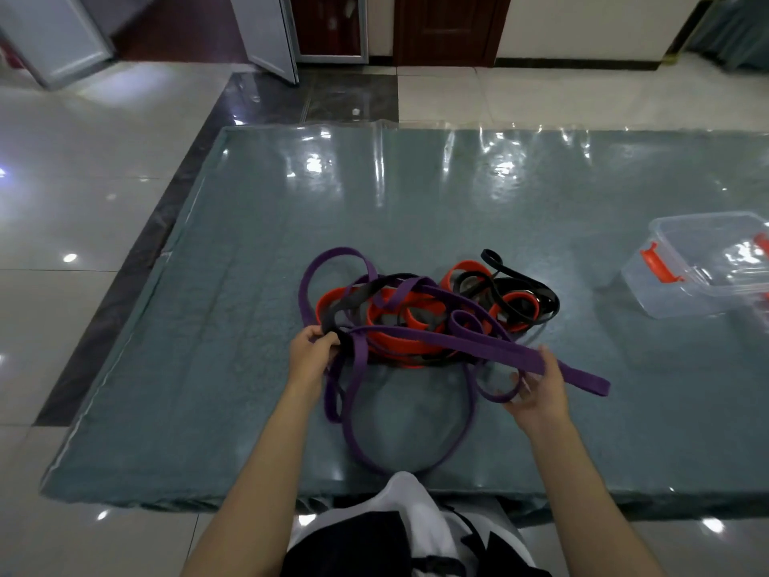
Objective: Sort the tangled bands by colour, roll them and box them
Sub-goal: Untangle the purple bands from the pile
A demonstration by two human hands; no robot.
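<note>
Those bands look light, floppy and rubbery, likely to snag on each other, so I'd pull one colour by a free loop. The tangle [420,322] lies mid-surface [208,326], at twelve o'clock from both hands: left hand [312,347] grips a knot of strands, right hand [537,389] pinches the purple band [491,347], with the clear box [707,264] away at two o'clock

A home interior: glossy floor tiles [83,193], a dark wooden door [447,27], and a plastic-covered table [249,285].
</note>
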